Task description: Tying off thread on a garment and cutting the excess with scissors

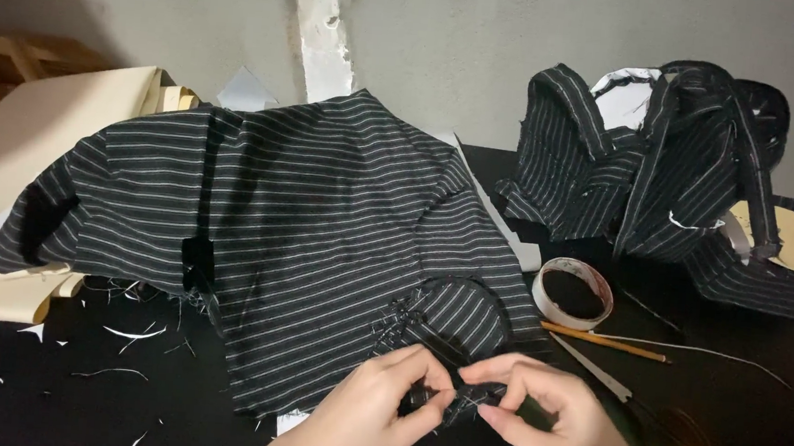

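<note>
A black table (44, 384) littered with pale fabric slivers and threads stands against a bare grey wall (487, 41) with a chipped white strip. At its near edge both hands, left hand (373, 410) and right hand (547, 419), pinch a small piece of the striped black fabric (322, 217), which is spread across the middle. A tape roll (573, 293), a pencil (605, 341), cream paper sheets (16, 146) and a heap of more striped cloth (656, 168) lie around.
</note>
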